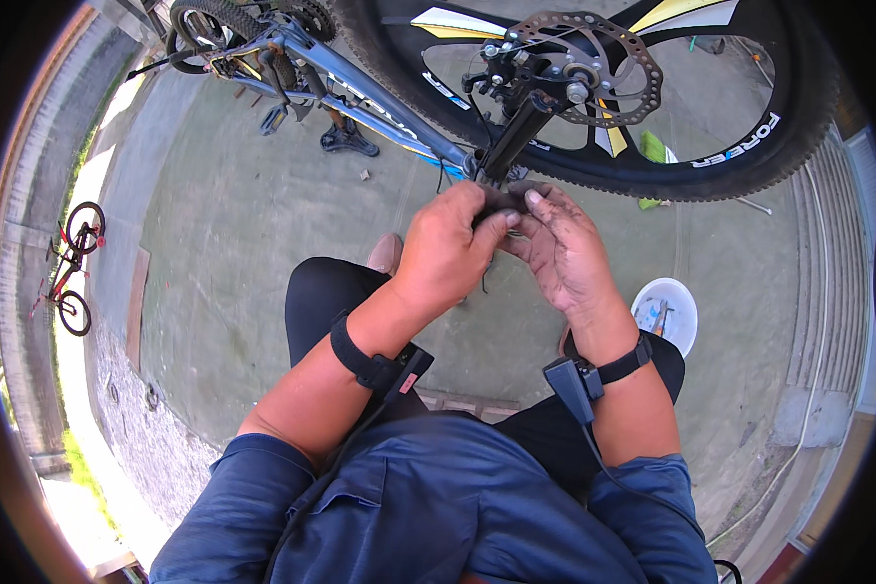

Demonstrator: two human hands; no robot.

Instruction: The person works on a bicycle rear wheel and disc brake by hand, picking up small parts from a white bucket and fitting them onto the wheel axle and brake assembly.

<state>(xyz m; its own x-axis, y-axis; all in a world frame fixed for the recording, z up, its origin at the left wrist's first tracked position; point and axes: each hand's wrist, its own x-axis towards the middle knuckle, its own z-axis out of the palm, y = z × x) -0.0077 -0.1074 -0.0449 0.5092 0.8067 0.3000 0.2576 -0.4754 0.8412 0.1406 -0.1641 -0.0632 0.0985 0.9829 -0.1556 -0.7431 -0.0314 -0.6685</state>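
- The left hand (pixel 448 243) and right hand (pixel 563 251) are held together at about 1 o'clock; a small dark piece (pixel 499 200) seems pinched between their fingertips, though its kind cannot be told.
- By meeting from both sides, the piece is probably steadied; the right palm is left partly open.
- The black fork (pixel 519 139) is seen just beyond, with the wheel (pixel 576 156) raised at 1 o'clock, perhaps so the parts can be reached.
- At 3 o'clock, tools (pixel 661 315) are contained in a white basin (pixel 689 321), presumably kept within reach.
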